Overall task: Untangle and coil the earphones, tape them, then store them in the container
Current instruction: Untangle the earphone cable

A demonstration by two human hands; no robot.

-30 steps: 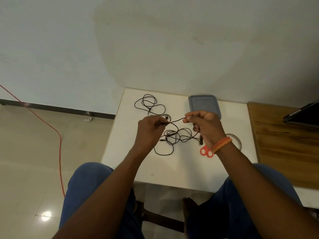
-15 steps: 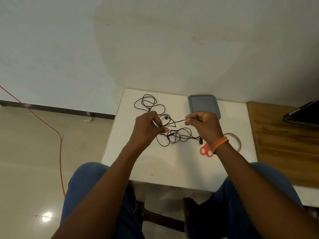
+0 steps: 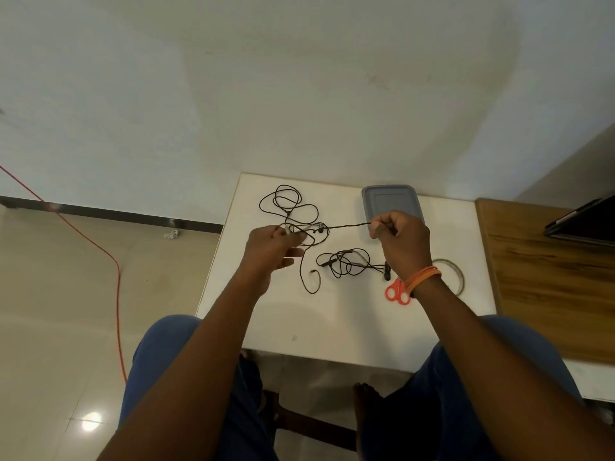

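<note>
Tangled black earphones (image 3: 344,261) lie spread over the small white table (image 3: 332,321), with a second bundle of loops (image 3: 288,202) at the far left. My left hand (image 3: 271,252) pinches part of the cable near an earbud. My right hand (image 3: 401,242) pinches another strand, and the wire runs taut between the two hands. A grey lidded container (image 3: 389,199) sits at the table's far edge, partly behind my right hand. A ring of clear tape (image 3: 454,276) lies right of my wrist.
Orange-handled scissors (image 3: 396,292) lie beside my right wrist, blades hidden under it. A wooden surface (image 3: 545,287) adjoins the table on the right with a dark device (image 3: 585,221) on it. An orange cord (image 3: 113,277) trails over the floor at left.
My hands have drawn apart, the right one moving right and away, pulling a strand straight out of the tangle. A loop has dropped onto the table below my left hand.
</note>
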